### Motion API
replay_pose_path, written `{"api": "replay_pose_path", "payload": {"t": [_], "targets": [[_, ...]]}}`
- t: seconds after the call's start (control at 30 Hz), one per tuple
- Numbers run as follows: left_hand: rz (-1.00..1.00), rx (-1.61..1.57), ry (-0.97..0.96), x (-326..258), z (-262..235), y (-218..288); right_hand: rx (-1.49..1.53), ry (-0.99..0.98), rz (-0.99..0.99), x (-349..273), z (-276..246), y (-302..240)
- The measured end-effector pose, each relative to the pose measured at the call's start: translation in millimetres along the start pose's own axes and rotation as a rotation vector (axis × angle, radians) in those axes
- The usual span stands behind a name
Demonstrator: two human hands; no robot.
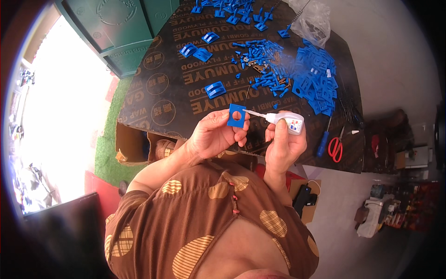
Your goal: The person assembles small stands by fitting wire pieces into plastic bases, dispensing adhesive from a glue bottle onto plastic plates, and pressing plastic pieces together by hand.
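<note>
Between the fingers of my left hand (214, 134) is a flat blue plastic plate (231, 122) with a round hole in its middle. My right hand (284, 146) grips a white glue bottle (294, 122), thumb pressed on its side. The bottle is tipped on its side, its long thin nozzle pointing left to the plate's upper right edge. Whether the tip touches the plate or glue comes out is too small to tell. Just beyond my left hand lies a blue plate with a raised curved part (215, 89) on the dark plywood table (162, 93).
Blue pegs and screws (265, 60) lie heaped mid-table, beside a pile of blue plates (318, 76). Blue assembled pieces (232, 11) and a clear plastic bag (312, 23) are at the far edge. On the right lie a blue screwdriver (322, 144) and red-handled scissors (335, 148).
</note>
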State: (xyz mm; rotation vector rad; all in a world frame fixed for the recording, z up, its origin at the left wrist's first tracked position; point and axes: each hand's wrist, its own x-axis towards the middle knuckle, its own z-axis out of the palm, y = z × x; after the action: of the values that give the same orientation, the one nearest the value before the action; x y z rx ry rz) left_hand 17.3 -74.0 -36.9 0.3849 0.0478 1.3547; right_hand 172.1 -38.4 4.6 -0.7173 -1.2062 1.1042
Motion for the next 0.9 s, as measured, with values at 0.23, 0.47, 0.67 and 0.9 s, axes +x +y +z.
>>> {"api": "replay_pose_path", "payload": {"t": [0.23,0.47,0.67,0.9], "targets": [[0.002,-0.003,-0.003,0.2,0.7,-0.4,-0.032,0.007,-0.012,-0.2,0.4,-1.7],[0.002,0.003,-0.001,-0.6,0.3,-0.4,-0.043,-0.013,-0.003,-1.6,0.3,-3.3],[0.005,0.008,-0.005,-0.8,0.5,-0.5,-0.062,0.007,-0.031,-1.9,2.2,-2.3],[0.008,0.006,-0.008,-0.8,0.6,-0.6,-0.071,0.001,-0.059,-1.9,2.0,-1.9]]}}
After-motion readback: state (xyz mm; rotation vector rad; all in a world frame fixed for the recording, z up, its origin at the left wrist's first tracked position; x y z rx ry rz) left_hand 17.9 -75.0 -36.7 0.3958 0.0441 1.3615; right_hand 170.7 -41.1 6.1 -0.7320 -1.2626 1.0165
